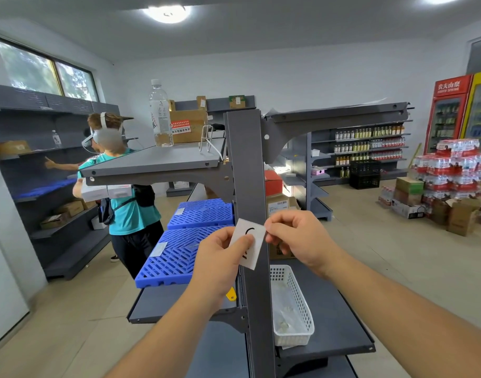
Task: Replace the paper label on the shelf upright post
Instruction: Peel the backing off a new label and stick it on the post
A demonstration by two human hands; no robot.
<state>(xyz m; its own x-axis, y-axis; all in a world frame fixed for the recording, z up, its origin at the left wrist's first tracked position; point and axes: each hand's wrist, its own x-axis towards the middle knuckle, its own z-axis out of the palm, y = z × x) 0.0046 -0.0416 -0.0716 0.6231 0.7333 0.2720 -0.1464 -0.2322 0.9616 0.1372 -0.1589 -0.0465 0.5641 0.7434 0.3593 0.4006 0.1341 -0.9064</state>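
Paper label [249, 242] — white card with black marking, partly covered by a thumb; held against the front face of the shelf upright post [247, 170], tilted slightly, at the frame's centre.

Left hand [220, 264] — we have it pinching the label's left edge, thumb across the printed face, fingers behind.

Right hand [293, 236] — at 3 o'clock from the label, fingertips nipping its upper right corner; whether the corner is stuck to the post or lifted we cannot tell.

Shelf upright post — dark grey metal, vertical, running from the top shelf down past the lower shelf.

White basket [292, 309] — perforated plastic, at 5 o'clock from the label, on the grey lower shelf [337, 317] just right of the post; small pale scraps inside.

Blue plastic panels [179, 246] — slatted, at 9 o'clock, lying left of the post.

Yellow item [231, 294] — small, at 6 o'clock below our left hand, too hidden to identify.

Top shelf [157, 159] — at 11 o'clock; carries a clear water bottle [160, 115], nearly empty, and a cardboard box [187, 125].

Second person [124, 192] — teal shirt, headset, at 10 o'clock, reaching toward the wall shelving.

Red drinks cooler [447, 113] and stacked bottle packs [452, 170] — at 2 o'clock, well apart.
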